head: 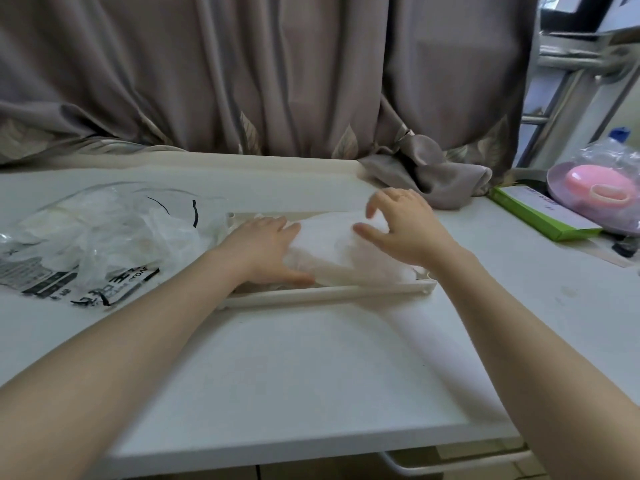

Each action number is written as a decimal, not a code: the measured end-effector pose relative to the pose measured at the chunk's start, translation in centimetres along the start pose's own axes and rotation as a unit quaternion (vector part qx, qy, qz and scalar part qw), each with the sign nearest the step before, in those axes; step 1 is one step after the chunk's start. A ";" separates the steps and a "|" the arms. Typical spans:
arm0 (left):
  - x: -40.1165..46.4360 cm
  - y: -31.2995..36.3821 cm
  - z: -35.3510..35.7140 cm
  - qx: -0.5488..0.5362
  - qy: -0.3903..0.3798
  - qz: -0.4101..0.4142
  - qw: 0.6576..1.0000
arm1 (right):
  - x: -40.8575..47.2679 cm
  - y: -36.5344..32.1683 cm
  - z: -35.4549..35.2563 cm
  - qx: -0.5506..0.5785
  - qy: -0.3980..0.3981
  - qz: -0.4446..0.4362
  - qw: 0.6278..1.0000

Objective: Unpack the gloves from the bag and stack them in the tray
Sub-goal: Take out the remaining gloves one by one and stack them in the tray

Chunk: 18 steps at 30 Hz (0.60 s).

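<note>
left hand flat on gloves | right hand loosely spread, touching gloves

The tray sits mid-table with the gloves in it. The bag lies just left of the tray. Far right lie a flat box and a wrapped dish; a curtain hangs behind.

two bare forearms reaching forward, left hand palm down with fingers straight and thumb spread, right hand raised slightly, fingers loosely bent, ring on one finger
</note>
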<state>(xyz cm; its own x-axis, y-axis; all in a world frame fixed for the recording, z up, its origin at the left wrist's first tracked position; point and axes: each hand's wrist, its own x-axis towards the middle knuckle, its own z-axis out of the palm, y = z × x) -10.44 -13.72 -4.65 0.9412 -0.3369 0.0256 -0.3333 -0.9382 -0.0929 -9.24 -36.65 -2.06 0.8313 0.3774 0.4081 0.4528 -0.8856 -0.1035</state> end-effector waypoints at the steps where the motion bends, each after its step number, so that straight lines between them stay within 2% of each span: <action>1: 0.1 -0.1 0.3 0.004 -0.007 -0.004 1.000 | 0.3 -1.0 0.4 0.028 -0.009 -0.013 0.999; 4: 0.3 -0.3 1.0 -0.010 -0.030 -0.027 0.999 | 0.7 -2.6 2.9 -0.001 -0.154 -0.021 0.988; 6: 0.3 -0.4 1.3 -0.018 -0.033 -0.041 0.998 | 0.8 -2.0 4.4 -0.028 -0.206 0.017 0.978; 10: -0.1 -1.2 1.8 0.012 0.031 -0.039 0.999 | 0.6 -0.1 4.8 0.038 -0.239 0.092 0.966; 15: -0.6 -2.2 1.8 0.020 0.010 -0.038 0.999 | 0.0 0.7 4.4 0.058 -0.254 0.176 0.949; 18: -0.6 -2.4 2.2 0.037 0.022 -0.057 0.997 | 0.1 0.3 4.7 0.064 -0.252 0.192 0.946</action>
<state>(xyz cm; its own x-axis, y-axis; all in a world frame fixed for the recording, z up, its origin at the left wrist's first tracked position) -10.11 -11.04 -6.58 0.9689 -0.2328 0.0841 -0.2174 -0.9628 -0.1606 -7.53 -35.62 -6.27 0.9761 0.1447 -0.1620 0.0953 -0.9556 -0.2790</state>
